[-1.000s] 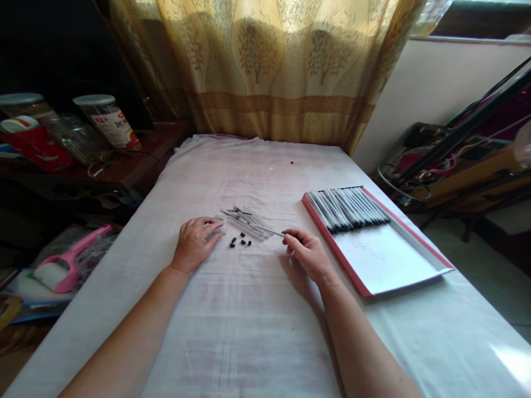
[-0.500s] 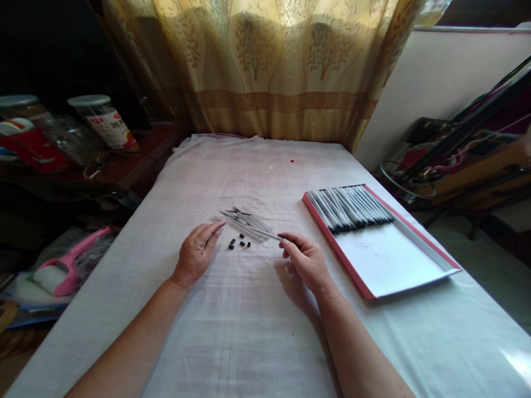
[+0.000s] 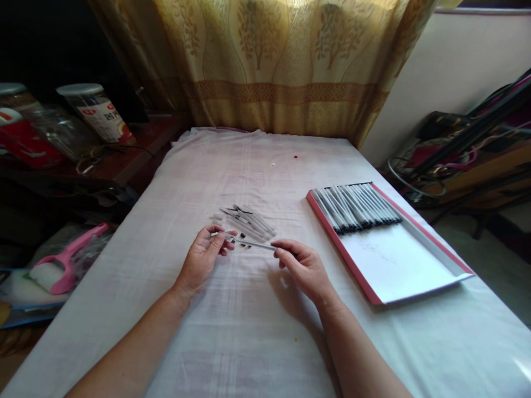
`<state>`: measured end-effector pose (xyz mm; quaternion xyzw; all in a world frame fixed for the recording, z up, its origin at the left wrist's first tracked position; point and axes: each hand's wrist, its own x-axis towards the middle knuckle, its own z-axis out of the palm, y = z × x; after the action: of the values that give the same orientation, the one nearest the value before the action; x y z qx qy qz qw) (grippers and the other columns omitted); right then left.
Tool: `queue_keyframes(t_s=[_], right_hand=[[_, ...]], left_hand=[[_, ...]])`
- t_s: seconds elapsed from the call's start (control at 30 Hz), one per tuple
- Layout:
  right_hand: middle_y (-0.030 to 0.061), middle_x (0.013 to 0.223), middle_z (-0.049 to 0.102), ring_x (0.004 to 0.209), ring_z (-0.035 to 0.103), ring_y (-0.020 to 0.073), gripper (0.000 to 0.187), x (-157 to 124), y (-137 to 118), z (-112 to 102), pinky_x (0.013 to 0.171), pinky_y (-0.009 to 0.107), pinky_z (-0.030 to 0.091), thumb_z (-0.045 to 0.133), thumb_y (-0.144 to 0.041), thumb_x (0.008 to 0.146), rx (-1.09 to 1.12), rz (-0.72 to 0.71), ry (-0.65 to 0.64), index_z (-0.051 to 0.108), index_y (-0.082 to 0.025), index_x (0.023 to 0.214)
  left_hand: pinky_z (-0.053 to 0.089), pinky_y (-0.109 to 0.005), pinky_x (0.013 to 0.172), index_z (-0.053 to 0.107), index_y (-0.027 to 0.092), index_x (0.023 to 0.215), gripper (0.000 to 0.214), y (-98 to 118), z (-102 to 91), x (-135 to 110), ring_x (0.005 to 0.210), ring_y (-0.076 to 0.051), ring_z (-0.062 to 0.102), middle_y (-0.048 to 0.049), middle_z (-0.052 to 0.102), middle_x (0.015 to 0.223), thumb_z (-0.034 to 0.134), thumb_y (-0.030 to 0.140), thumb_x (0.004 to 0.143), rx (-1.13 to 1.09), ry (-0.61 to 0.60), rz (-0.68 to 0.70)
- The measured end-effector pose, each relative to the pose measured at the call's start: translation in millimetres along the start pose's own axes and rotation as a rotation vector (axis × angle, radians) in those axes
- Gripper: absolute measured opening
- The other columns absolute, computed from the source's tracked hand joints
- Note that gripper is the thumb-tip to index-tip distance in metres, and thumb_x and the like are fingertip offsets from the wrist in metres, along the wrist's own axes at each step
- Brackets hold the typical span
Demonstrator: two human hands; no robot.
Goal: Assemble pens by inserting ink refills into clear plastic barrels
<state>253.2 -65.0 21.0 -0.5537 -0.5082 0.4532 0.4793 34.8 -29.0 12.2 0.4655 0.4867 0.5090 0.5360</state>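
Observation:
My right hand [image 3: 302,266] pinches the near end of a clear pen barrel [image 3: 254,244] that lies almost level over the white cloth. My left hand [image 3: 204,257] has its fingers curled round the barrel's other end, apparently on a small clear cap. Just behind the hands is a loose pile of clear pen parts [image 3: 248,219]. A few small black caps [image 3: 242,236] sit between the pile and the barrel.
A flat white tray with a red rim [image 3: 344,260] lies at the right and holds a row of assembled pens [image 3: 357,204]. Left of the table are jars [image 3: 98,112] on a dark shelf and a pink-handled tool [image 3: 68,257]. A curtain hangs behind.
My left hand lifted off the cloth and closed on the far end of the barrel. My right hand drew the barrel slightly toward me and to the left. The view tilted down a little.

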Motion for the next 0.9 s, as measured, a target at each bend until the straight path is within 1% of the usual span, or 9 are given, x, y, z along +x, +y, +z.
queue_keyframes(t_s=[0.27, 0.37, 0.47, 0.53, 0.67, 0.9], right_hand=[[0.0047, 0.071, 0.071, 0.059, 0.062, 0.0155, 0.029, 0, 5, 3, 0.055, 0.027, 0.050, 0.063, -0.037, 0.077, -0.042, -0.009, -0.016, 0.078, -0.018, 0.094], [0.0055, 0.078, 0.074, 0.068, 0.066, 0.0183, 0.029, 0, 8, 5, 0.063, 0.029, 0.053, 0.062, -0.038, 0.079, -0.068, -0.035, -0.043, 0.078, -0.020, 0.096], [0.0062, 0.086, 0.076, 0.080, 0.070, 0.0218, 0.028, 1, 12, 7, 0.074, 0.033, 0.055, 0.061, -0.038, 0.081, -0.096, -0.034, -0.067, 0.078, -0.021, 0.096], [0.0066, 0.087, 0.077, 0.081, 0.070, 0.0229, 0.027, 1, 13, 8, 0.077, 0.035, 0.056, 0.061, -0.038, 0.081, -0.110, -0.020, -0.082, 0.078, -0.020, 0.093], [0.0063, 0.084, 0.077, 0.078, 0.071, 0.0230, 0.025, 3, 16, 7, 0.073, 0.034, 0.056, 0.060, -0.038, 0.082, -0.119, -0.026, -0.103, 0.077, -0.020, 0.088], [0.0061, 0.085, 0.078, 0.079, 0.071, 0.0231, 0.023, 3, 17, 9, 0.073, 0.034, 0.055, 0.058, -0.035, 0.084, -0.154, -0.088, -0.098, 0.077, -0.022, 0.088]], left_hand=[[0.047, -0.024, 0.062, 0.052, 0.021, 0.094, 0.045, -2, 7.1, -5, 0.072, -0.013, 0.067, -0.0063, 0.076, 0.102, 0.073, 0.056, 0.076, -0.036, -0.026, -0.028], [0.048, -0.025, 0.062, 0.055, 0.021, 0.096, 0.045, -2, 10.9, -8, 0.071, -0.015, 0.067, -0.0070, 0.076, 0.101, 0.073, 0.056, 0.076, -0.029, -0.037, -0.048], [0.049, -0.025, 0.063, 0.063, 0.020, 0.100, 0.043, -3, 13.8, -10, 0.072, -0.015, 0.067, -0.0077, 0.075, 0.102, 0.070, 0.056, 0.078, 0.021, -0.044, -0.044], [0.050, -0.025, 0.063, 0.068, 0.020, 0.099, 0.040, -4, 14.7, -11, 0.072, -0.015, 0.066, -0.0073, 0.075, 0.101, 0.069, 0.054, 0.079, 0.051, -0.044, -0.042], [0.051, -0.026, 0.063, 0.072, 0.022, 0.096, 0.035, -6, 14.7, -11, 0.070, -0.016, 0.067, -0.0065, 0.076, 0.100, 0.070, 0.052, 0.078, 0.093, -0.040, -0.042], [0.053, -0.027, 0.068, 0.073, 0.023, 0.096, 0.032, -6, 12.4, -12, 0.072, -0.016, 0.068, -0.0057, 0.076, 0.099, 0.069, 0.051, 0.081, 0.100, -0.037, -0.036]])
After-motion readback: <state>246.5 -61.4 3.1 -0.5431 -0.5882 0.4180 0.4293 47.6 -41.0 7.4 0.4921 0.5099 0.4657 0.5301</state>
